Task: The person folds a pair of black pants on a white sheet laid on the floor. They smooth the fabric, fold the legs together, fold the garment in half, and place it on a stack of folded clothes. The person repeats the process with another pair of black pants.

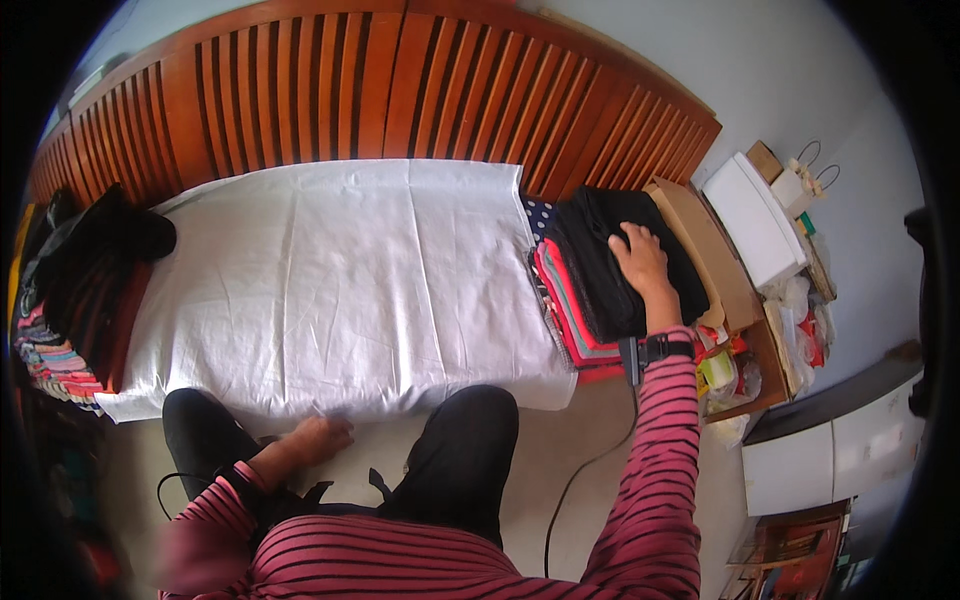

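Observation:
My right hand (642, 258) lies on a black folded garment (610, 290) at the top of a stack on the right, its fingers spread over the cloth. Below the black layers, folded red and grey clothes (578, 310) show at the stack's left side. My left hand (318, 440) hangs between my knees by the near edge of a white sheet (350, 280), holding nothing that I can see, its fingers loosely bent. The sheet is spread in front of me with light creases and bare of garments. Another pile of folded clothes (75, 340), topped with dark ones, stands at the far left.
A slatted wooden headboard (390, 90) runs along the back. Right of the stack are an open cardboard box (700, 250), a white box-shaped item (755, 220) and plastic bags (795, 310). A black cable (570, 480) hangs from my right wrist.

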The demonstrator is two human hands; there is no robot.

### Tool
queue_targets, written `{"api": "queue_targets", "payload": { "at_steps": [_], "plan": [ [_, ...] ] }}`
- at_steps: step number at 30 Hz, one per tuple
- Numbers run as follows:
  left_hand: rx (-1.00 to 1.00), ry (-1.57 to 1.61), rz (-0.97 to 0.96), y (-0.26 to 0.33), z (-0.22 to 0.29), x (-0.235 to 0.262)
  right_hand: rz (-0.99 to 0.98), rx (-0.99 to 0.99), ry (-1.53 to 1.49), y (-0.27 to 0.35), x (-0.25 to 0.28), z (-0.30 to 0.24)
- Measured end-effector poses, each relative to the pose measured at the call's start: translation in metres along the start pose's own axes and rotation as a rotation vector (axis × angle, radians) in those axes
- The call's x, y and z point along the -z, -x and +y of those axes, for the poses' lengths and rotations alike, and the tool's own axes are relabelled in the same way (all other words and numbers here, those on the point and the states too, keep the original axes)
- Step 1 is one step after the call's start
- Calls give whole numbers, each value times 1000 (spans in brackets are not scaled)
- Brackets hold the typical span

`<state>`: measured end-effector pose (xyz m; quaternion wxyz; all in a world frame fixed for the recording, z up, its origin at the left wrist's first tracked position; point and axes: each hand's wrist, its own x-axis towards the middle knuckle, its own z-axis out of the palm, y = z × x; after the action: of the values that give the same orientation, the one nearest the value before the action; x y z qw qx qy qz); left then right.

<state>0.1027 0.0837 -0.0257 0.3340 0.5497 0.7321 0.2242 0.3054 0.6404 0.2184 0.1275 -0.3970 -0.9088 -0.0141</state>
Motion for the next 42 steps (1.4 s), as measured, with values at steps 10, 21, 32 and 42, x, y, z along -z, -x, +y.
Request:
{"api": "queue_targets", "payload": {
  "at_steps": [10,21,32,42],
  "plan": [
    [-42,-34,43,-1,5,-11,-356,-94,92,42,0,-36],
    [-656,-709,-362,-18,-123,-49,102,188,-111,128,-77,-132],
    [46,-257,-440,25,-88,-20,-145,-168,-230,217,-117,-164],
    [137,-321,-477,35,-110,-17,-195,-55,-295,238,-109,-167]
  ]
}}
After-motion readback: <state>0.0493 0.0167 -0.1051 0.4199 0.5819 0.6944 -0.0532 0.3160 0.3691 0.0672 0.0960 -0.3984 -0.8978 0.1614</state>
